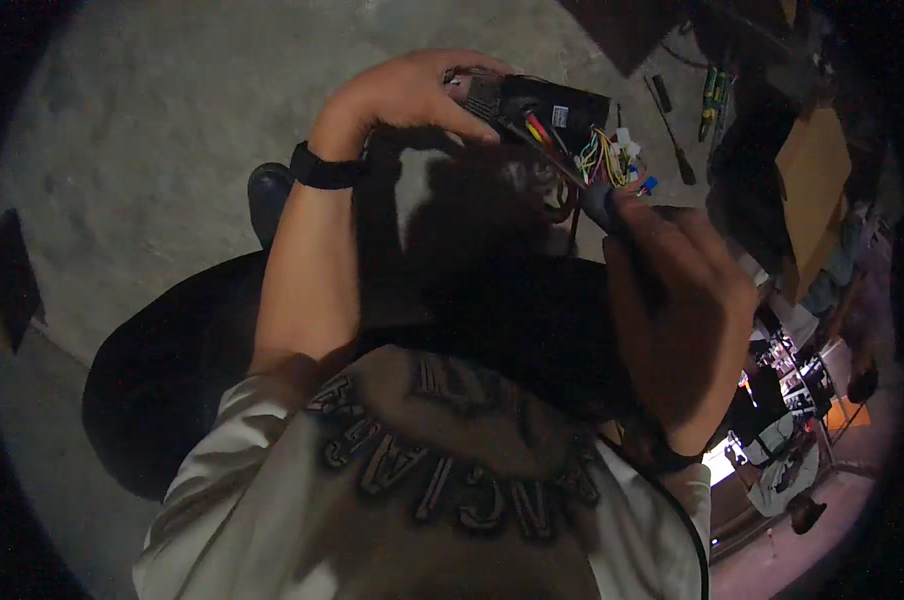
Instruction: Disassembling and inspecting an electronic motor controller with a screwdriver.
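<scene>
- Nearest the camera is a pale T-shirt [392,500] with large dark lettering curved across its chest; dark trousers [172,370] show beyond it.
- Left hand [407,95], above a black wristband [327,168], has its thumb and fingers closed around the ribbed left end of a black wired electronic box [582,103].
- This box is held off the concrete floor [172,130], beyond the knees, with a small pale label facing up.
- Red and yellow leads [538,130] lie along its near side; thin multicoloured wires [597,157] spill from its right end to white connectors [627,143] and a blue connector [650,185].
- Right hand [687,275] has its fingers curled shut on a dark handle [599,205], just beside the wires; what sort of tool it belongs to cannot be told.
- Farther right, a screwdriver [684,165] and green-and-black hand tools [712,100] lie on the floor, near a cardboard box [817,190].
- Another person [782,485] shows at lower right.
</scene>
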A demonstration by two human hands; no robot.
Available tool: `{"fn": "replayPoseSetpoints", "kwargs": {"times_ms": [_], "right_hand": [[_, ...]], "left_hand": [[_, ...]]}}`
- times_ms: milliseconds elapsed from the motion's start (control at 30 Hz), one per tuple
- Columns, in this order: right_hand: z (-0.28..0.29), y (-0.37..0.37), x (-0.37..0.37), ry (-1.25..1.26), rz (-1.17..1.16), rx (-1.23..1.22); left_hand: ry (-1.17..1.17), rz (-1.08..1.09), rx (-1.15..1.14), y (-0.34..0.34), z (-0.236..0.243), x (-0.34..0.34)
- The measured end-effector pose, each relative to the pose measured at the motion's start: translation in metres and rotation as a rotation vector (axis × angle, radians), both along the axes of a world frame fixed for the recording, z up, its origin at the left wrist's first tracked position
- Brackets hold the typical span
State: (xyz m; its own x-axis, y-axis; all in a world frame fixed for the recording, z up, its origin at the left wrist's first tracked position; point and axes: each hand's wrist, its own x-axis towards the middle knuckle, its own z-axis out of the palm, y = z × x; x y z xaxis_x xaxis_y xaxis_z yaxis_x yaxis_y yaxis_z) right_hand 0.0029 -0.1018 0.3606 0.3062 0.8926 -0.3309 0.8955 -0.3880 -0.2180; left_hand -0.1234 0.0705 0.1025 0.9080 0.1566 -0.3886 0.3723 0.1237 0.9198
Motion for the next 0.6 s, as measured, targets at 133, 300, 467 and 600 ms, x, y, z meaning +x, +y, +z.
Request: {"fn": "replayPoseSetpoints", "kwargs": {"times_ms": [133, 300, 467, 600], "right_hand": [[-0.004, 0.001, -0.004, -0.036, 0.005, 0.049], [0.001, 0.007, -0.01, -0.087, 0.025, 0.019], [0.0, 0.01, -0.014, -0.119, 0.041, 0.016], [0.001, 0.012, -0.014, -0.155, 0.073, 0.016]], "left_hand": [[-0.064, -0.046, 0.075, 0.003, 0.002, 0.001], [-0.069, -0.025, -0.16, 0.003, -0.003, 0.001], [-0.108, -0.026, -0.106, 0.004, -0.001, 0.001], [-0.157, -0.004, -0.193, 0.001, -0.011, 0.003]]}}
